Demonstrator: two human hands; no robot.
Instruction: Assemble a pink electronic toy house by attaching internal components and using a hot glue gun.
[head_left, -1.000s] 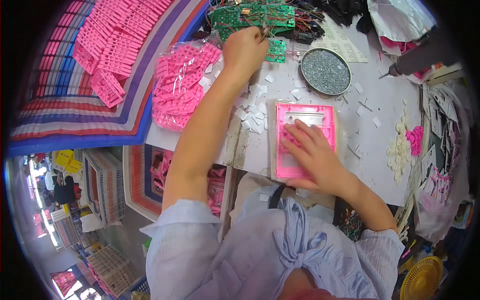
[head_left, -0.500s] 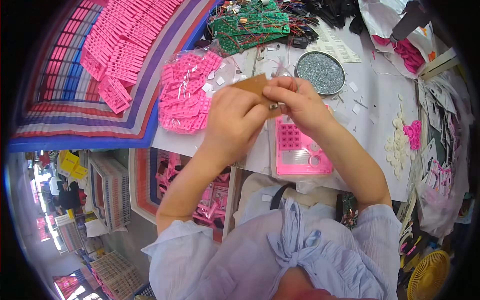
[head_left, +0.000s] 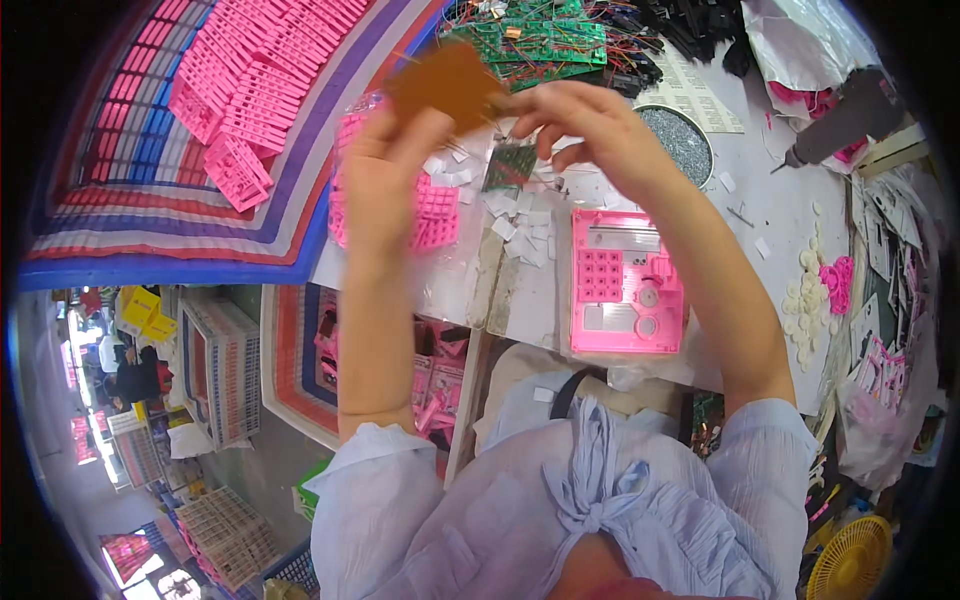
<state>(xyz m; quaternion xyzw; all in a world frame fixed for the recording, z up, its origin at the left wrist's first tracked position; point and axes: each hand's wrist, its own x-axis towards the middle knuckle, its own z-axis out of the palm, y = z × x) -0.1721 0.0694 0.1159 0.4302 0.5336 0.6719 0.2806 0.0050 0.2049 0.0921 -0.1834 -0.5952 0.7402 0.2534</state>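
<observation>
My left hand (head_left: pixel 395 150), blurred, is closed on a flat brown board (head_left: pixel 447 85) raised over the far part of the table. My right hand (head_left: pixel 588 125) is beside the board's right edge, fingers curled inward; whatever they hold is too small to make out. Just below the fingers is a small green circuit board (head_left: pixel 511 166) with thin wires near it; whether it hangs or lies on the table cannot be told. A pink plastic housing (head_left: pixel 628 320) lies open on the table in front of me, with a pink keypad (head_left: pixel 601 275) set in it.
Left stands a lined blue crate (head_left: pixel 290 272) of pink housings (head_left: pixel 270 95). A bag of pink keypads (head_left: pixel 437 218) and white paper squares (head_left: pixel 520 235) are near my left hand. Green circuit boards (head_left: pixel 550 45), a screw tin (head_left: pixel 682 145), a power screwdriver (head_left: pixel 845 115) and white discs (head_left: pixel 803 300) lie farther round.
My left hand has swung up and left with the brown board, apart from my right hand. The right hand has risen slightly. The small green board is now visible, and the housing is uncovered.
</observation>
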